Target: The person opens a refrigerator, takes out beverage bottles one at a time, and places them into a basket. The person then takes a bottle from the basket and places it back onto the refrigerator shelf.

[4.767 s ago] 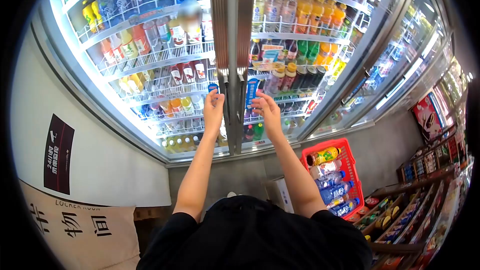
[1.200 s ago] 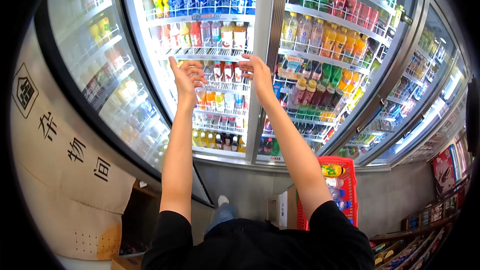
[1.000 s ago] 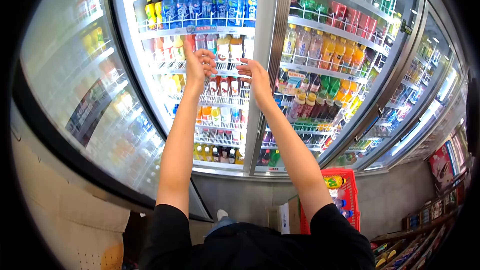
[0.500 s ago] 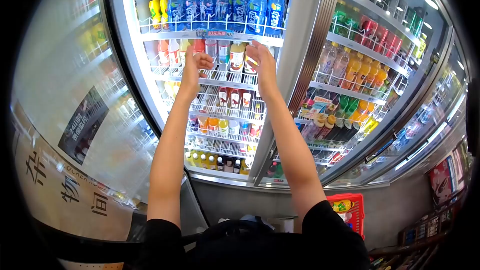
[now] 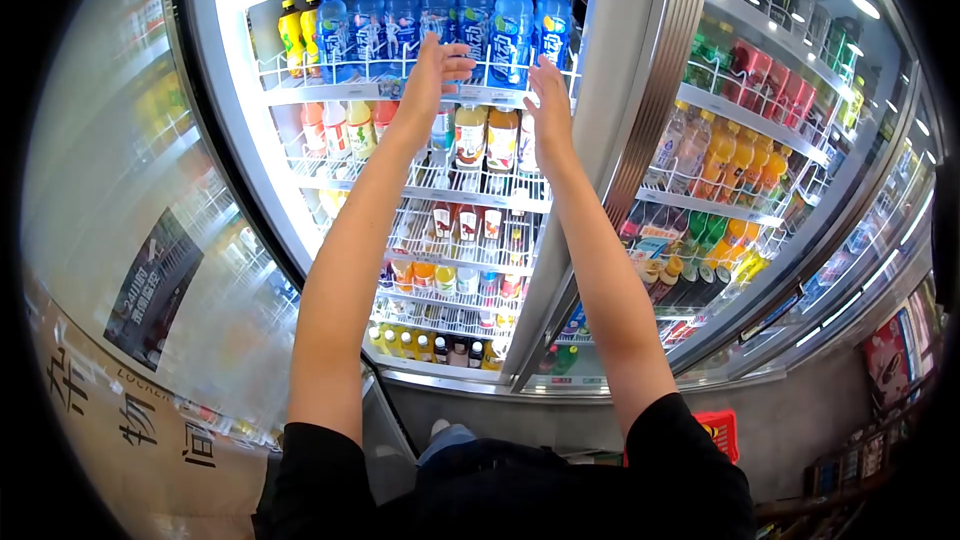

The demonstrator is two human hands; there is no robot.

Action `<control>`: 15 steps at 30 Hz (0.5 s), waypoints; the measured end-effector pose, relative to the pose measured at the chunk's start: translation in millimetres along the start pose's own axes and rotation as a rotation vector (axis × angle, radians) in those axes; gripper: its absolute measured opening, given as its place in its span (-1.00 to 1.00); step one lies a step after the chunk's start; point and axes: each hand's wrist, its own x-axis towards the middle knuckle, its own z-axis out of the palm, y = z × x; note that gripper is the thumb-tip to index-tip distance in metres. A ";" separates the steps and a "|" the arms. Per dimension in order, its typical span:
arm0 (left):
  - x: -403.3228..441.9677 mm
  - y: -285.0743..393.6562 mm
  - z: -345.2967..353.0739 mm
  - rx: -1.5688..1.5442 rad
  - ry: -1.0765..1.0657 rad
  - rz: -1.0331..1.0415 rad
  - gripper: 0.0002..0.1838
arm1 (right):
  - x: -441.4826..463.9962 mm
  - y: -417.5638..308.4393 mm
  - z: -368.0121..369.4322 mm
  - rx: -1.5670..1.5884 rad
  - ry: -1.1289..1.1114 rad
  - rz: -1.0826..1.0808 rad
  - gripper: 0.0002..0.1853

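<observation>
Both arms reach toward a lit drinks fridge whose left glass door (image 5: 130, 190) stands open. My left hand (image 5: 438, 72) is raised in front of the row of blue bottles (image 5: 402, 25), fingers apart and nothing in it. My right hand (image 5: 550, 105) is near the right end of that row, just below the bottles, its fingers spread and holding nothing. Below the blue row is a wire shelf (image 5: 420, 175) with juice bottles (image 5: 502, 135). Two yellow bottles (image 5: 291, 35) stand left of the blue ones.
To the right, a closed glass door (image 5: 740, 170) covers more bottles and cans. A red basket (image 5: 735, 435) is partly hidden behind my right arm on the grey floor (image 5: 800, 410). A snack rack (image 5: 850, 460) stands at the lower right.
The left door has been opened since the earliest frame. Both hands have moved from the door handles to the open fridge and, lately, up toward the blue bottles.
</observation>
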 end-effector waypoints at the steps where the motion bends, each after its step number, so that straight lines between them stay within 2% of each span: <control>1: 7.0 -1.6 -1.6 0.003 -0.008 -0.013 -0.20 | 10.3 4.3 0.4 0.007 0.009 -0.031 -0.34; 5: 32.8 -9.9 -8.5 -0.026 -0.008 -0.064 -0.19 | 30.4 6.2 14.6 -0.013 0.091 -0.055 -0.36; 6: 41.8 -12.5 -9.5 -0.027 -0.015 -0.064 -0.19 | 36.5 9.3 20.6 -0.065 0.168 -0.071 -0.39; 9: 64.7 -20.4 -6.2 0.005 -0.011 0.032 -0.14 | 57.1 21.3 33.3 -0.139 0.341 -0.141 -0.42; 13: 100.6 -38.5 -2.0 0.067 -0.106 0.117 -0.15 | 87.2 55.4 32.4 -0.188 0.336 -0.202 -0.42; 15: 127.7 -59.6 2.3 0.071 -0.093 0.101 -0.16 | 96.5 59.8 32.2 -0.406 0.352 -0.176 -0.42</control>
